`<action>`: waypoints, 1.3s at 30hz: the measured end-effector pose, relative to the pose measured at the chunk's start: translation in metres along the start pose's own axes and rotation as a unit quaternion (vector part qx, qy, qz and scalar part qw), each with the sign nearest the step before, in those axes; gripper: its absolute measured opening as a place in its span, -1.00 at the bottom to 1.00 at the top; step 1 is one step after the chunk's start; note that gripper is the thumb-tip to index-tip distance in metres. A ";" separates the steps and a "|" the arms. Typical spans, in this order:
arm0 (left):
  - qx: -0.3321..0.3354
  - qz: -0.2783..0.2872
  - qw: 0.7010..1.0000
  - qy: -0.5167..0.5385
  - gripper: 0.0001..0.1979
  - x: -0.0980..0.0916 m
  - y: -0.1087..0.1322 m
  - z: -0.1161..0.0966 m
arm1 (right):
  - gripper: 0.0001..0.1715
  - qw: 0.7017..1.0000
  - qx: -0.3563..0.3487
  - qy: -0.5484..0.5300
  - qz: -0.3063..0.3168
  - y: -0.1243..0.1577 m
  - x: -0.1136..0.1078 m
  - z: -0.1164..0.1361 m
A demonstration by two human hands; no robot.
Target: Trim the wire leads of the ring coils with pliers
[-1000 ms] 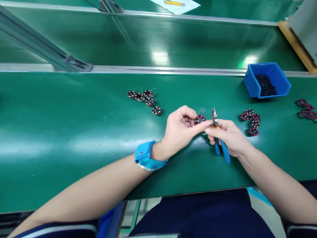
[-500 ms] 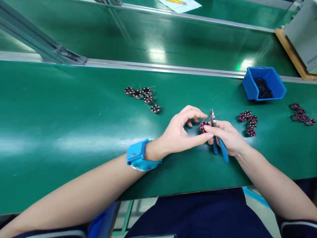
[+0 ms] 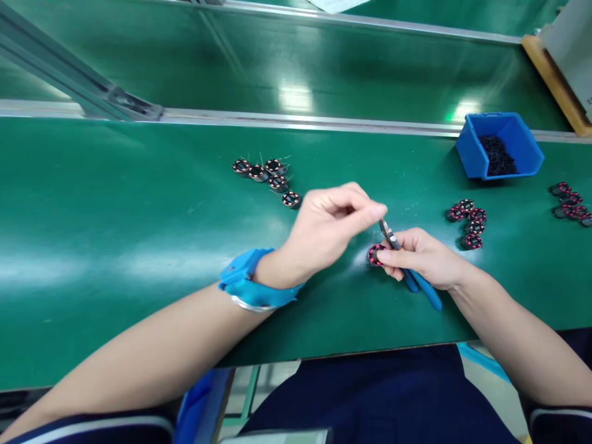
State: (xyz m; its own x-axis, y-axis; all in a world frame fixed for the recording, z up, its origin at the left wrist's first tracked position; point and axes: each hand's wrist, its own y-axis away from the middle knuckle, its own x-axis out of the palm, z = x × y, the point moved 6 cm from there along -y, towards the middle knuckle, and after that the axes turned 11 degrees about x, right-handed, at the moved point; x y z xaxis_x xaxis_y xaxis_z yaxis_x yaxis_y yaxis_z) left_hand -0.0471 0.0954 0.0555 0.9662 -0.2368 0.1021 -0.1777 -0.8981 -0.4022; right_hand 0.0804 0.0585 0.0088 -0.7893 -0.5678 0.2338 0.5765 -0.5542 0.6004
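My right hand [image 3: 423, 256] is wrapped round blue-handled cutting pliers [image 3: 423, 288] and also pinches a small ring-shaped motor stator [image 3: 375, 254] with pink-red windings. The pliers' jaws point up and to the left. Thin wire ends stand up from the stator. Right by the jaw tips, my left hand [image 3: 330, 225] has thumb and forefinger pressed together; what is between them is too small to make out. A blue band with a snap sits on my left wrist.
Wound stators [image 3: 278, 183] with copper-coloured windings lie left of centre. Pink-wound and copper-wound ones [image 3: 472, 227] lie right, more [image 3: 570, 202] at the far right. A blue bin [image 3: 472, 148] holds small dark pieces. A metal rail [image 3: 259, 123] crosses behind.
My left hand has gone from spread fingers around the stator to a pinch at the pliers' tips. The pliers tilt further left, and the stator sits slightly lower.
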 end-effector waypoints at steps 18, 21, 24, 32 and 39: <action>-0.076 0.033 0.996 0.022 -0.67 0.009 0.039 0.029 | -0.45 0.991 -0.069 -0.018 -0.112 0.000 -0.008 0.006; -0.149 -0.014 0.986 0.071 -0.66 0.001 0.042 0.033 | -0.52 0.990 -0.076 -0.038 -0.113 0.008 -0.017 0.005; -0.203 -0.047 0.973 0.101 -0.62 -0.004 0.045 0.036 | -0.51 0.993 -0.041 -0.056 -0.100 0.020 -0.030 -0.002; -0.260 0.081 0.957 0.095 -0.70 0.001 0.041 0.038 | -0.59 0.999 -0.016 0.013 -0.043 0.040 -0.043 0.000; -0.297 0.230 0.918 0.130 -0.67 0.003 0.044 0.038 | -0.54 0.981 0.117 0.140 0.068 0.035 -0.020 -0.018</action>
State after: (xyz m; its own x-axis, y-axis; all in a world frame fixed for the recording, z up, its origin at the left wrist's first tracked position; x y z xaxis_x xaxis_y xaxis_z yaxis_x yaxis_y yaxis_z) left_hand -0.0444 0.0693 0.0036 0.7003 -0.6526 0.2895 -0.7004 -0.7065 0.1015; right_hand 0.1200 0.0393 0.0110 -0.6007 -0.7896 0.1249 0.5826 -0.3255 0.7448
